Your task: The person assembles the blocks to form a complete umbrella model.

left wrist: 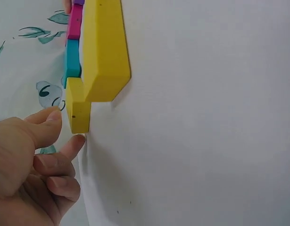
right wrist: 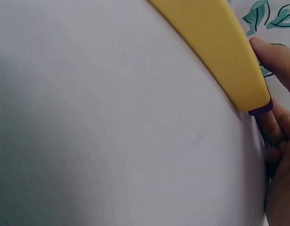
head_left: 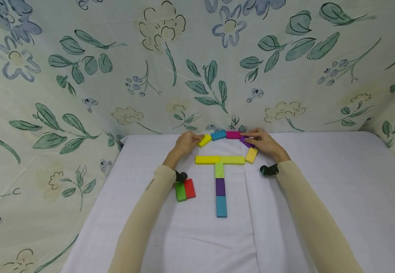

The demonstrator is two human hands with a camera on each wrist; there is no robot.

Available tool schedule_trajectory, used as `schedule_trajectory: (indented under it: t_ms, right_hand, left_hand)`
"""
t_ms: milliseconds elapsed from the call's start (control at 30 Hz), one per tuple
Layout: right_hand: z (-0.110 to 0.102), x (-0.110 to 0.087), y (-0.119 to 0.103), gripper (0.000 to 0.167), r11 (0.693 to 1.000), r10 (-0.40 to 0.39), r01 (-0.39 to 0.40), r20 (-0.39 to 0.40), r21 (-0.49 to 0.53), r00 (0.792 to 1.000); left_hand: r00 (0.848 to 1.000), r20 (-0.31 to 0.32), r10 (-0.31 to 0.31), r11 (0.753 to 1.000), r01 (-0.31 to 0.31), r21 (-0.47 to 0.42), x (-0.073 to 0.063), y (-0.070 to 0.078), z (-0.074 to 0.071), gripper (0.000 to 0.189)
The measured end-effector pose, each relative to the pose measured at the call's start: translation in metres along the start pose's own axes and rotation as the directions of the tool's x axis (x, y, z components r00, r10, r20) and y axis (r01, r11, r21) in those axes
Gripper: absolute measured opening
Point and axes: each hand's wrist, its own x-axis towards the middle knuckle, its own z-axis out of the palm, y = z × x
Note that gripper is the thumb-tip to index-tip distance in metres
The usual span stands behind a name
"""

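Note:
In the head view, my left hand (head_left: 188,143) is at the left end of an arc of blocks, right beside a yellow block (head_left: 204,140). In the left wrist view its index fingertip is at the near end of that block, with the thumb spread apart from it. My right hand (head_left: 263,142) pinches a purple block (head_left: 246,141) on the arc's right side, one fingertip at the magenta block (head_left: 233,135). A blue block (head_left: 218,135) lies between the yellow and magenta ones. Below the purple block sits an orange-yellow block (head_left: 251,155).
Below the arc, several blocks form a T: a yellow bar (head_left: 207,160), a yellow-green bar (head_left: 232,160), then a lime block (head_left: 219,170), a purple one (head_left: 220,187) and a blue one (head_left: 221,206). Green (head_left: 181,192) and red (head_left: 190,188) blocks lie by the left forearm. Patterned cloth (head_left: 214,49) hangs behind.

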Motion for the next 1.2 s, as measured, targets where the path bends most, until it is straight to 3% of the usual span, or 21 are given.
schedule_trajectory:
  t_ms: [167, 300, 433, 633, 767, 900, 1200]
  right_hand:
    - [0.0, 0.001, -0.001, 0.042, 1.0, 0.007, -0.007, -0.002, -0.002, 1.0]
    - [0.0, 0.001, 0.0, 0.041, 1.0, 0.018, -0.018, -0.001, 0.007, 1.0]
    - [0.0, 0.0, -0.001, 0.041, 1.0, 0.023, -0.023, -0.001, 0.011, 1.0]
    - [0.0, 0.0, -0.002, 0.04, 1.0, 0.025, -0.025, 0.003, 0.012, 1.0]
    - [0.0, -0.001, -0.003, 0.041, 1.0, 0.023, -0.023, 0.007, 0.01, 1.0]
    - [0.0, -0.001, -0.002, 0.041, 1.0, 0.019, -0.019, 0.006, -0.01, 1.0]
    - [0.001, 0.0, -0.001, 0.043, 1.0, 0.012, -0.012, -0.002, -0.013, 1.0]
  left_hand:
    - [0.999, -0.013, 0.032, 0.996, -0.033, -0.083, -0.007, -0.016, -0.015, 0.035]
    - [0.999, -0.021, 0.04, 0.99, -0.042, -0.135, -0.022, -0.029, -0.029, 0.035]
    - [1.0, -0.017, 0.026, 0.987, -0.029, -0.16, -0.046, -0.045, -0.044, 0.037]
    - [1.0, -0.027, 0.001, 0.986, -0.006, -0.166, -0.092, -0.072, -0.059, 0.039]
    - [0.998, -0.054, -0.021, 0.985, 0.011, -0.173, -0.12, -0.087, -0.06, 0.041]
    - [0.997, -0.073, -0.034, 0.983, 0.02, -0.183, -0.139, -0.094, -0.056, 0.042]
    - [0.992, -0.124, -0.009, 0.988, -0.01, -0.153, -0.15, -0.096, -0.041, 0.042]
